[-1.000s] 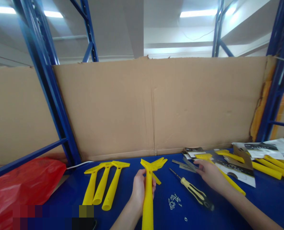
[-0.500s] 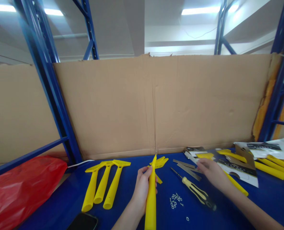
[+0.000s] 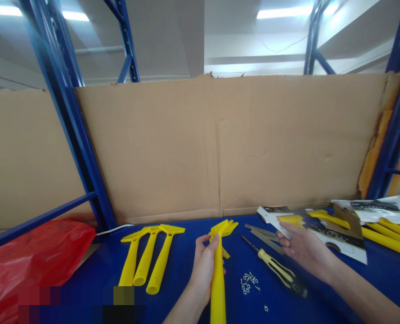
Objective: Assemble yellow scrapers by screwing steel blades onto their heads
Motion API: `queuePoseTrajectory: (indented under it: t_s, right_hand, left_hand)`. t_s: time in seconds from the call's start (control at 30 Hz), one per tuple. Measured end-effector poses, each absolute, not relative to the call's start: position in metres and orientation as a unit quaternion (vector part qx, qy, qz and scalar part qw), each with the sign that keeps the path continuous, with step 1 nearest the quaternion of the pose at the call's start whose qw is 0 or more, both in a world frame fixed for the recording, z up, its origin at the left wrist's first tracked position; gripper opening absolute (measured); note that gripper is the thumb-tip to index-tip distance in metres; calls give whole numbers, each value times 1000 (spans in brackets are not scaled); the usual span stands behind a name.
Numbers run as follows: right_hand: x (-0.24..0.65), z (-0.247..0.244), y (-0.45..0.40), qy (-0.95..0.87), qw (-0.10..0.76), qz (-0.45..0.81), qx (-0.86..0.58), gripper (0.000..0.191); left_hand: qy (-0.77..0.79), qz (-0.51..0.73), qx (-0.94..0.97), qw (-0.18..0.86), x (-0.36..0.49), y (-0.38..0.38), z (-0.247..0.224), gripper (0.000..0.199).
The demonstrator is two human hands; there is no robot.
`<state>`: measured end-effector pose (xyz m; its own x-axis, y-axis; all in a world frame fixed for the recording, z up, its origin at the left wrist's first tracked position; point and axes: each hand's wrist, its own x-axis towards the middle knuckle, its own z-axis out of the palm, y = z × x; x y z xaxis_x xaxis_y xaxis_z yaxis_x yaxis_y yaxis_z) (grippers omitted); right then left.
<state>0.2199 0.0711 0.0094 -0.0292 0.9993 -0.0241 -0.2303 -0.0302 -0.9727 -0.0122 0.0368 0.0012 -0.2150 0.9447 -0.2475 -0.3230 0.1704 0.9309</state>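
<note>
My left hand point(image 3: 204, 263) is wrapped round a yellow plastic scraper handle point(image 3: 218, 279), its flat head pointing away from me. Between the thumb and fingers of my right hand point(image 3: 306, 249) is a thin metal blade point(image 3: 280, 227), tilted up off the table. Close by on the blue tabletop lie a few more flat metal blades point(image 3: 265, 238). A screwdriver point(image 3: 277, 270) with a cream and black grip rests below them. Several small screws and nuts point(image 3: 249, 283) are scattered between my hands. Behind the held handle, more yellow plastic pieces point(image 3: 231, 227) are partly hidden.
Three yellow scraper handles point(image 3: 159, 261) lie side by side at left, near a red plastic bag point(image 3: 34, 261). Printed packaging point(image 3: 344, 243) and more yellow handles point(image 3: 385, 238) crowd the right. A cardboard wall point(image 3: 166, 148) closes off the back; blue rack posts point(image 3: 88, 171) flank it.
My right hand has turned palm upward and now lifts a blade that it was reaching over. The handle in my left hand has rolled, showing its head more broadly.
</note>
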Motion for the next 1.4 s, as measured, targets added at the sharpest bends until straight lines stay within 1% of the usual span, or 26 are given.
queuePoseTrajectory:
  t_s: [0.1, 0.17, 0.27, 0.33, 0.4, 0.5, 0.6, 0.7, 0.77, 0.87, 0.93, 1.0, 1.13, 1.17, 1.3, 1.4]
  right_hand:
    - [216, 12, 68, -434, 547, 573, -429, 11]
    - [213, 13, 65, -453, 555, 545, -435, 19]
    - [207, 9, 64, -523, 558, 444, -467, 38]
    - [204, 5, 66, -561, 557, 378, -482, 44]
    - [203, 0, 70, -572, 563, 337, -492, 43]
    - [203, -3, 74, -564, 566, 311, -515, 36]
    - [204, -3, 75, -529, 587, 320, -523, 33]
    - [208, 0, 74, -479, 620, 384, -488, 33]
    - [211, 4, 72, -421, 636, 456, -459, 24]
    - [218, 12, 71, -329, 637, 541, -440, 2]
    - [221, 15, 71, -304, 636, 555, -440, 11]
    - [223, 16, 72, -302, 639, 553, -441, 13]
    - [220, 12, 71, -316, 647, 536, -442, 4]
    - [218, 12, 69, -336, 644, 525, -444, 6]
    - [206, 13, 61, -460, 602, 461, -461, 29]
    - [198, 13, 59, -510, 558, 453, -472, 40]
  left_hand:
    - [529, 573, 295, 552, -12, 37, 0, 33]
    - [532, 574, 298, 546, -12, 38, -2, 34]
    - [539, 571, 307, 537, -12, 38, -6, 39]
    - [544, 571, 314, 528, -11, 38, -7, 42]
    - [547, 573, 322, 519, -10, 38, -8, 44]
    - [550, 573, 325, 514, -10, 39, -9, 47]
    - [548, 574, 325, 515, -10, 39, -10, 47]
    - [544, 574, 330, 516, -10, 39, -11, 48]
    - [544, 573, 333, 515, -10, 38, -11, 47]
    - [545, 570, 334, 516, -10, 37, -9, 44]
    - [546, 567, 334, 518, -9, 37, -8, 43]
    - [544, 567, 333, 521, -9, 36, -7, 44]
    - [537, 576, 327, 522, -9, 36, -4, 49]
    - [535, 579, 326, 522, -8, 35, -4, 51]
    - [517, 579, 338, 532, -8, 36, -4, 59]
    - [484, 569, 366, 555, -8, 37, -9, 61]
